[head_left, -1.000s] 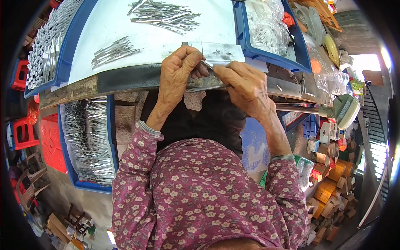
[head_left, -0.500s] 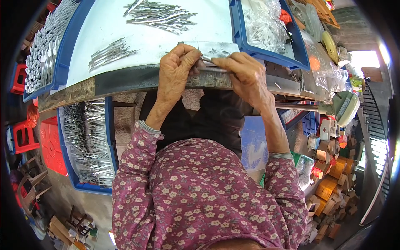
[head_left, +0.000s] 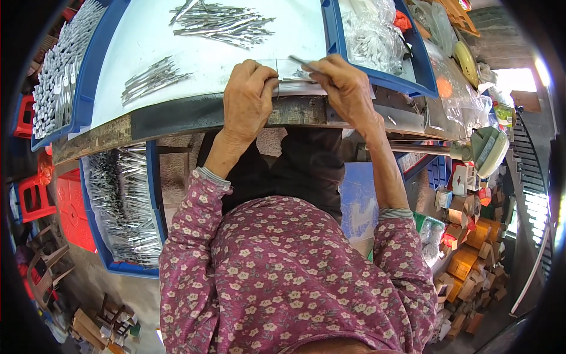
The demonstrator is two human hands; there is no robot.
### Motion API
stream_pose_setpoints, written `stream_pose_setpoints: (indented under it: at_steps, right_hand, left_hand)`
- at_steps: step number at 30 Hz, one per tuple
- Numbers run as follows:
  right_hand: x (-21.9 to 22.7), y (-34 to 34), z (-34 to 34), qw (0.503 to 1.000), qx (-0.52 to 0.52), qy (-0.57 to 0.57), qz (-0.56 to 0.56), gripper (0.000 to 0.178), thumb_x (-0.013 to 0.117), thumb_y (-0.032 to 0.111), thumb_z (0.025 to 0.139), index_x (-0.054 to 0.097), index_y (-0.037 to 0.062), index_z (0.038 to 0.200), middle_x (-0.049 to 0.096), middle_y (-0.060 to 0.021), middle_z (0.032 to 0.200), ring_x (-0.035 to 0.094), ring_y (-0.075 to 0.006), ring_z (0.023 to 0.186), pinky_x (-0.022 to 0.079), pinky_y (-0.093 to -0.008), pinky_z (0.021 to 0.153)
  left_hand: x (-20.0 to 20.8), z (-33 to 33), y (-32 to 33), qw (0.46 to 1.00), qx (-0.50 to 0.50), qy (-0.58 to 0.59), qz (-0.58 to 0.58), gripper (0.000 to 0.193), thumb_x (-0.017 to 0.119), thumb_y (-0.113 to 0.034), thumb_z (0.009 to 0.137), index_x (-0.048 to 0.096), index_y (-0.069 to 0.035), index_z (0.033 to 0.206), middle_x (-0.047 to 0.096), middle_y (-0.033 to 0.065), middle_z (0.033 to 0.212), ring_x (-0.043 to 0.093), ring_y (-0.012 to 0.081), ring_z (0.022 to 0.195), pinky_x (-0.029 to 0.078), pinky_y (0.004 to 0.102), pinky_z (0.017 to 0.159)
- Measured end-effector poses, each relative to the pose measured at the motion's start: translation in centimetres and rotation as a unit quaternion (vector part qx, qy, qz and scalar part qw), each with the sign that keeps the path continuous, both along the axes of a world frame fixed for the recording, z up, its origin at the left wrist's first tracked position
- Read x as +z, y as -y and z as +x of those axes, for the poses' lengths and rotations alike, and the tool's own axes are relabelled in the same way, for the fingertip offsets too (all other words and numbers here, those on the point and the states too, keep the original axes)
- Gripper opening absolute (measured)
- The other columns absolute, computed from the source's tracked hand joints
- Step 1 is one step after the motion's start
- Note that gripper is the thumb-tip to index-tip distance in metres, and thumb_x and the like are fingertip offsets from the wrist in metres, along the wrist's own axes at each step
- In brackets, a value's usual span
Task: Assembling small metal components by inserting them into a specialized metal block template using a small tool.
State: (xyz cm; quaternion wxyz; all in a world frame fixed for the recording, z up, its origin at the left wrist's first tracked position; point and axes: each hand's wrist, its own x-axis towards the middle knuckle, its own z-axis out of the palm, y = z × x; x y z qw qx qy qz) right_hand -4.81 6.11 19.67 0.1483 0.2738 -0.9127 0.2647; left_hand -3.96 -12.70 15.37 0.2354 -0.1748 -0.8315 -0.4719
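Over the table's front edge, my left hand (head_left: pixel 250 97) is closed, thumb and forefinger pinched at the left end of a small work spot. What lies in that pinch is too small and hidden to make out. My right hand (head_left: pixel 345 88) grips a slim dark grey metal tool (head_left: pixel 299 60), whose free end points up and left above the table. Between the hands lies a thin silvery strip (head_left: pixel 298 80) along the edge. Beyond my left hand are a small pile of thin metal pieces (head_left: pixel 154 79) and a larger pile of metal pieces (head_left: pixel 227 26) on the white tabletop (head_left: pixel 124 50).
A blue tray (head_left: pixel 88 76) of stacked silvery pieces stands at the left. Another blue tray (head_left: pixel 421 82), holding plastic bags, is at the right. Below the table sits a blue crate (head_left: pixel 112 262) of metal pieces. A lamp head (head_left: pixel 490 152) projects at the right.
My hands have moved slightly apart. The right hand has lifted the tool's end up and away from the left fingers, which have turned knuckles-up.
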Motion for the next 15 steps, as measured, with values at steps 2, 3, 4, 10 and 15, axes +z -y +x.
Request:
stream_pose_setpoints:
  at_steps: [2,3,4,10,15]
  right_hand:
    - [0.7,0.5,-0.2,0.996,-0.014,0.046,-0.073,0.019,0.06,0.001,0.079,0.065,0.0106,0.095,0.059,-0.0056,0.077,0.058,-0.0194,0.066,0.044,-0.0283,0.055]
    - [1.4,1.0,-0.3,0.974,-0.034,0.121,-0.191,0.016,0.06,0.004,0.082,0.066,0.0087,0.096,0.061,-0.0035,0.075,0.056,-0.0116,0.063,0.043,-0.0237,0.053]
    - [2.0,1.6,-0.3,0.931,-0.053,0.192,-0.305,0.014,0.06,0.006,0.085,0.066,0.0068,0.097,0.063,-0.0013,0.072,0.053,-0.0037,0.06,0.041,-0.0191,0.051]
    - [1.8,4.1,-0.3,0.926,-0.014,0.199,-0.32,0.024,0.057,0.008,0.082,0.059,0.0029,0.106,0.059,-0.0015,0.084,0.05,-0.0051,0.07,0.042,-0.02,0.059]
    - [1.8,2.9,0.0,0.998,-0.011,-0.041,-0.046,0.024,0.062,0.018,0.082,0.056,0.0012,0.099,0.057,-0.0142,0.076,0.057,-0.0243,0.068,0.044,-0.0325,0.059]
  left_hand:
    - [-0.1,0.1,0.0,1.0,0.0,-0.008,0.0,0.007,0.065,-0.002,0.072,0.061,-0.002,0.078,0.052,0.0083,0.077,0.051,0.0248,0.075,0.043,0.0348,0.065]
    - [-0.1,0.0,0.0,1.0,-0.001,-0.007,0.001,0.007,0.065,-0.002,0.072,0.061,-0.002,0.078,0.052,0.0083,0.077,0.051,0.0248,0.075,0.043,0.0348,0.065]
    - [-0.1,0.0,0.0,1.0,-0.003,-0.015,0.0,0.007,0.065,-0.002,0.072,0.061,-0.002,0.077,0.052,0.0081,0.077,0.051,0.0246,0.075,0.043,0.0346,0.065]
    - [-0.4,-0.1,0.3,1.0,-0.013,-0.015,0.014,0.007,0.064,-0.001,0.072,0.06,-0.002,0.077,0.052,0.0065,0.075,0.051,0.0238,0.073,0.043,0.0338,0.064]
    - [-0.2,-0.2,0.1,0.999,-0.016,-0.026,0.012,0.006,0.063,0.0,0.072,0.06,-0.003,0.077,0.052,0.006,0.073,0.05,0.0232,0.072,0.043,0.0334,0.064]
